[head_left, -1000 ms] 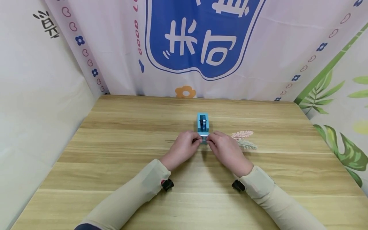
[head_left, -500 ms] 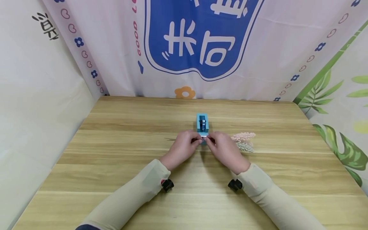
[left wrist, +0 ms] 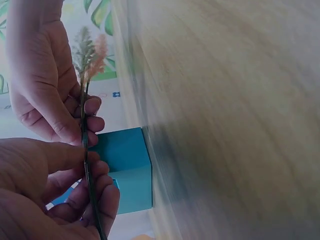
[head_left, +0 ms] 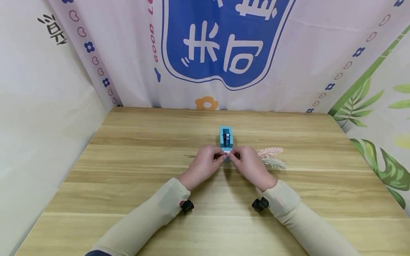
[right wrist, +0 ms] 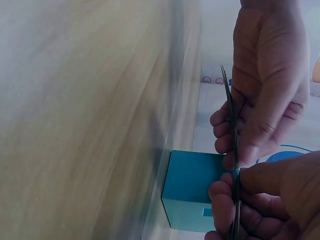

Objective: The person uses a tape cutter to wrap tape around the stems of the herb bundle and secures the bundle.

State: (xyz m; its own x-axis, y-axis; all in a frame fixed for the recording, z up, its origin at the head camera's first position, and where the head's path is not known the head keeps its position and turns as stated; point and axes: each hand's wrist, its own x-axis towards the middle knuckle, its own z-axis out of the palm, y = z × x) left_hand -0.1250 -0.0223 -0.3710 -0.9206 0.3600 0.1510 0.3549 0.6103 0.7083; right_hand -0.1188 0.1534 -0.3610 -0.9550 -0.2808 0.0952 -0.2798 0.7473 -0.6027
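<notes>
Both hands meet in front of a light-blue tape dispenser (head_left: 226,128) with a roll of tape inside. My left hand (head_left: 204,163) pinches the thin dark stems (left wrist: 91,182) of two artificial flower sprigs between thumb and fingers. Close beside it, my right hand (head_left: 253,167) pinches the same stems, thumb tips almost together. A shiny patch like clear tape shows on the stems between the thumbs. The pink flower head (head_left: 271,152) and the pale green one (head_left: 274,163) stick out past the right hand. Bare stem ends (head_left: 189,156) emerge left of the left hand.
The wooden table (head_left: 153,131) reaches back to a hanging printed cloth (head_left: 134,71). A pale wall covering (head_left: 48,106) stands at the left, a leaf-patterned one (head_left: 384,135) at the right. Small black cameras sit at both wrists.
My right hand has come slightly inward, narrowing the gap between the fingertips, where a clear strip showed earlier. The flower heads shifted a little. My left hand stays nearly in place.
</notes>
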